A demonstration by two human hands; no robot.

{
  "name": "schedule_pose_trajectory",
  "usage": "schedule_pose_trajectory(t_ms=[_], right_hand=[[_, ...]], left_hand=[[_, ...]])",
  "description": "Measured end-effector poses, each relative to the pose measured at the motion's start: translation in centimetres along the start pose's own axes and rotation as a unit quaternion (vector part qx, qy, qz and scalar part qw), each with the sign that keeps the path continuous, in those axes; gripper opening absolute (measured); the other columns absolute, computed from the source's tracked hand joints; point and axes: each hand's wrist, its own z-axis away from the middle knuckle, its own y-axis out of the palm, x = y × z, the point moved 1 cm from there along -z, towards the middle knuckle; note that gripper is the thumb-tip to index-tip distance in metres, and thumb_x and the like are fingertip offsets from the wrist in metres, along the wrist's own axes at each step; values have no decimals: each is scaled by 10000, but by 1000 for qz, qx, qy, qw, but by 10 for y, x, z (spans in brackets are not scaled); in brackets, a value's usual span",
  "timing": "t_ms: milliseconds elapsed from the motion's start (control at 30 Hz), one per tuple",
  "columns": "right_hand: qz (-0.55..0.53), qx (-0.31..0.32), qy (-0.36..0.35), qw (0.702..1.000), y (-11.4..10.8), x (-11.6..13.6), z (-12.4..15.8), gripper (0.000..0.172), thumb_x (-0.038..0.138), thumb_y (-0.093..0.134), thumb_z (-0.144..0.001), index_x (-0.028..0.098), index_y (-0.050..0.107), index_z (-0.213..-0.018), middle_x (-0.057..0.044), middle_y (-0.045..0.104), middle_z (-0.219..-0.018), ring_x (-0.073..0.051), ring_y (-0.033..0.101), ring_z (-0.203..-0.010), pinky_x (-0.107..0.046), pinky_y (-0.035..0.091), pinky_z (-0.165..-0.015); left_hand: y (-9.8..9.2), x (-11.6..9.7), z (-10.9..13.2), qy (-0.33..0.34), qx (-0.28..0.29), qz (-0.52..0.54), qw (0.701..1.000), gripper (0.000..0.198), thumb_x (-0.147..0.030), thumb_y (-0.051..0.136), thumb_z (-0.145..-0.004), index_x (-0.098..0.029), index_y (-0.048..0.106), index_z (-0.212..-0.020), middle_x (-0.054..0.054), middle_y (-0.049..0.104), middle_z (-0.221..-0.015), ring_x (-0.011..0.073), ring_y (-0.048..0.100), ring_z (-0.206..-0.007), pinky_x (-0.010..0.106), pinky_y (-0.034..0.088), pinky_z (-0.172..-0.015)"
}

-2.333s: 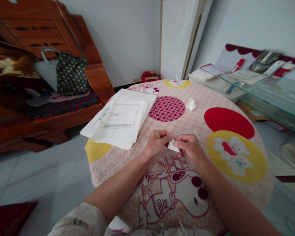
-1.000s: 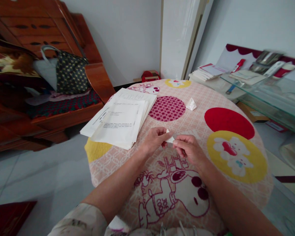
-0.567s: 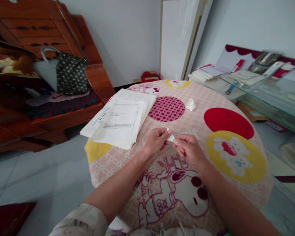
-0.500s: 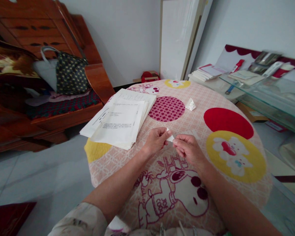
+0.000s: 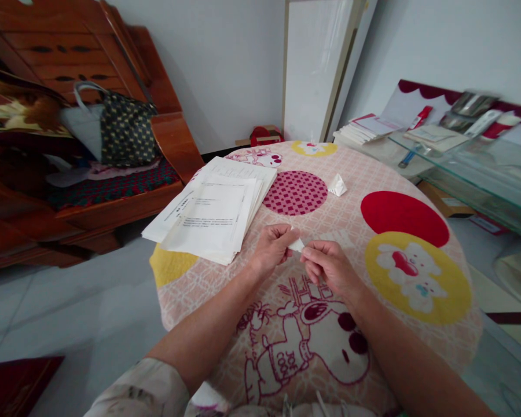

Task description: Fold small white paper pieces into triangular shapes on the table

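A small folded piece of white paper [image 5: 296, 245] is held up between my two hands, above the patterned tablecloth. My left hand [image 5: 272, 248] pinches its left side between thumb and fingers. The lower right corner sits in the fingertips of my right hand [image 5: 327, 262], with the other fingers curled in. Parts of the paper are hidden behind the fingers. Farther back on the table stands a second folded white paper piece [image 5: 337, 185], pointed at the top, apart from both hands.
Left of my hands lies a stack of printed sheets [image 5: 204, 214] on the round table [image 5: 399, 174]. A glass shelf [image 5: 469, 162] with several items stands at the right. A wooden chair [image 5: 173, 139] holding a dotted bag [image 5: 128, 130] is at the left.
Both hands have shifted very slightly left with the small paper, whose angle has changed a little. The second paper piece and the sheets stay in place.
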Motion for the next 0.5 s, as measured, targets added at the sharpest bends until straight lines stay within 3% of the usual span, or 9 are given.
schedule_pose_trajectory(t_ms=[200,367,500], right_hand=[[-82,23,37,996,-7,1,-3,313,442,728,-760,192,589,-635,94,404,-424,-84,435,-311,-207,314,-316],[-138,34,48,989,-11,0,-4,295,400,735,-759,189,585,-617,103,357,-419,-83,417,-296,-202,332,-297],[-155,43,44,986,-11,-3,-7,295,415,732,-775,175,625,-640,89,404,-407,-94,447,-295,-200,353,-294]], left_hand=[[3,2,-2,-19,78,93,992,566,-673,569,-867,-138,715,-978,19,648,-655,101,555,-473,221,404,-439],[5,2,-2,-2,103,127,987,493,-599,720,-805,-121,733,-927,8,632,-628,90,556,-497,208,438,-472],[4,1,-2,8,110,149,983,453,-565,761,-792,-126,727,-902,-6,633,-610,79,554,-488,192,438,-475]])
